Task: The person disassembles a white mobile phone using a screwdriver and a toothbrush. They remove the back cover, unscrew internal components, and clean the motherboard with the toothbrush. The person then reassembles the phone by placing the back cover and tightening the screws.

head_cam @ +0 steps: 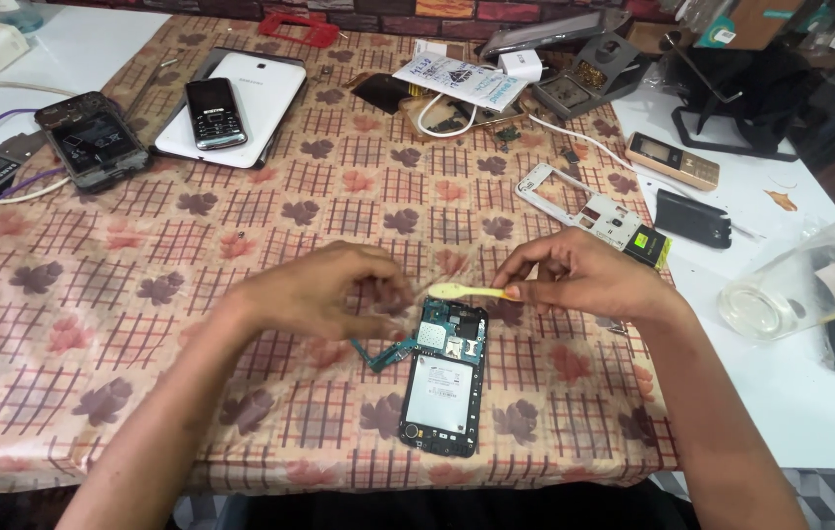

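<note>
Standing by the table, I see the person bent over an opened phone (443,378) that lies back-up on the patterned cloth (94,294) near its front edge, its cover off and the board and battery bare. The right hand (589,277) pinches a small yellowish tool (462,291), something like a little brush or pry stick, with its pale tip pointing left, just above the top of the phone. The left hand (324,290) is blurred; its fingers are curled in close to that tip, and whether they pinch something small I cannot tell. A teal strip (378,353) sticks out from the phone's upper left corner, under the left hand. To my eye the step in hand is work on the exposed board. The next move looks to call for a steady left hand and a light touch with the tip, since the parts are small and close-set. Further back lie a white frame (574,201), a keypad phone (214,113) on a tablet (260,93), and another stripped phone (92,140).
</note>
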